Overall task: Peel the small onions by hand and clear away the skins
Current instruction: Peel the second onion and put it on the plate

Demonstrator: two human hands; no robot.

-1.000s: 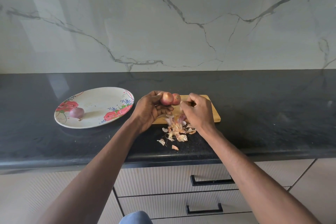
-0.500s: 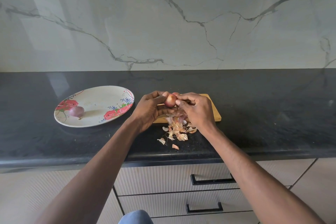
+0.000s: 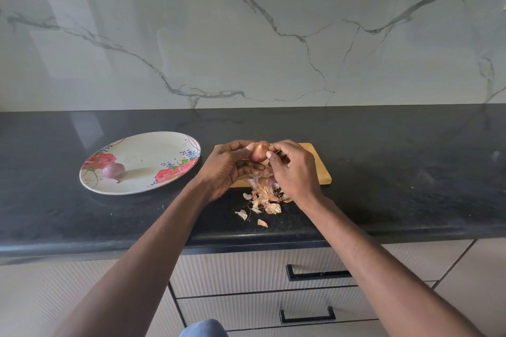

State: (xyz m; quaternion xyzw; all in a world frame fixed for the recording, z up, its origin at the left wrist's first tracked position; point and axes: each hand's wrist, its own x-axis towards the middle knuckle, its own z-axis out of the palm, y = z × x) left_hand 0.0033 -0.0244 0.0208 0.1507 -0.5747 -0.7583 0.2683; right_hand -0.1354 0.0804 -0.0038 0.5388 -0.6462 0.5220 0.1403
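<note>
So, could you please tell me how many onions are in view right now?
2. One peeled onion lies on the floral plate; another onion is held between the left hand and right hand above the cutting board. The hands may hide more.

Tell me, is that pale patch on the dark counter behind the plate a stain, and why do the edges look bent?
Head view: the pale patch on the counter looks like glare mirrored off the wall, not a stain; the counter's front edge bows because the lens is wide-angle; the onion on the plate casts a soft shadow to its right; both hands look sharp.
</note>
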